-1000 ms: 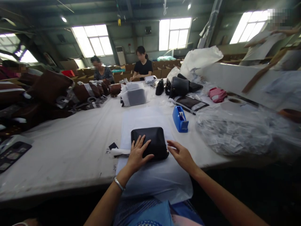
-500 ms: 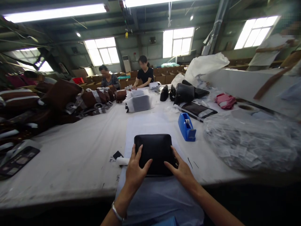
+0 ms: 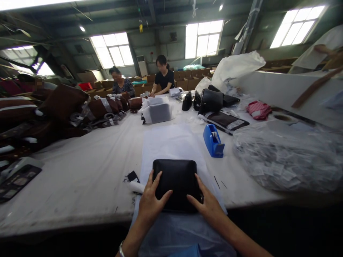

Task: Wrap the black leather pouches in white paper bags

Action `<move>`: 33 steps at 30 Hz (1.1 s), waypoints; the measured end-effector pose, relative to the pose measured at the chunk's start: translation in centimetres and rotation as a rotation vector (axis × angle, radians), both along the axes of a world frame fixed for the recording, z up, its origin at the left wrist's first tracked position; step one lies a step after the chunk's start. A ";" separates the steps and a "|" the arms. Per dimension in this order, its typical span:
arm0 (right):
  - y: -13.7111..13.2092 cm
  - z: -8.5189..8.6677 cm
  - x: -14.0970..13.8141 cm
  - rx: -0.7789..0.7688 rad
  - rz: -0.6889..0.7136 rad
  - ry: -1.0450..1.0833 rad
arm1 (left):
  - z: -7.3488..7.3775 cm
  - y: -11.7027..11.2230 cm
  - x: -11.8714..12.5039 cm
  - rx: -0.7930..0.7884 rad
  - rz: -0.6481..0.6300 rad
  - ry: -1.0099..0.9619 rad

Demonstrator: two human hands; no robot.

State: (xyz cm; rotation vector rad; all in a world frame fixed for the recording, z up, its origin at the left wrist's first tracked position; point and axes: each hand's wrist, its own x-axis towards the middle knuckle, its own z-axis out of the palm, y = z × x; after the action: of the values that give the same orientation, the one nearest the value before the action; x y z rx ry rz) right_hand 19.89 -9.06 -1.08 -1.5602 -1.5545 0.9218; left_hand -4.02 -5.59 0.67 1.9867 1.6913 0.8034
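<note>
A black bag (image 3: pixel 175 178), rectangular with rounded corners, lies on white tissue paper (image 3: pixel 171 142) at the table's near edge. My left hand (image 3: pixel 152 196) grips its left side, thumb on the front face and fingers along the edge. On the opposite side, my right hand (image 3: pixel 206 200) holds the bag the same way. Fingertips behind the edges are partly hidden. Just left of the bag are a small black tag (image 3: pixel 133 176) and a white roll (image 3: pixel 136 187). Beyond it to the right stands a blue tape dispenser (image 3: pixel 213 141).
Brown bags (image 3: pixel 61 109) are heaped along the left, with a phone (image 3: pixel 20 182) in front. A clear plastic sack of packets (image 3: pixel 284 160) lies right. Black bags (image 3: pixel 211 101) and a paper-wrapped stack (image 3: pixel 158 110) stand farther back. Two people work across the table.
The bag and both hands sit slightly lower in view, nearer the table's front edge. The grip looks the same. The camera view has tilted a little downward.
</note>
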 end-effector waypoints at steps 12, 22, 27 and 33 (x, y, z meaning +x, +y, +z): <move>2.5 3.0 3.5 -0.004 0.197 -0.360 | 0.5 -1.0 1.0 0.240 -0.056 0.274; -3.7 4.2 5.4 0.010 0.501 -0.224 | 0.0 -1.9 2.1 0.192 -0.334 0.414; -4.7 3.8 6.5 -0.064 0.746 -0.168 | 0.2 -1.4 2.3 0.199 -0.339 0.430; -2.6 6.5 7.3 -0.395 0.775 -0.418 | 0.1 -1.6 2.6 0.266 -0.324 0.476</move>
State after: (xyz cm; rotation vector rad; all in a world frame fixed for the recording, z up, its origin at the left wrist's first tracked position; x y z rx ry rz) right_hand 27.19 -11.68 5.44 -1.4705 -2.4858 1.4492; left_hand -1.43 -7.22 0.79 2.7177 1.4809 0.4817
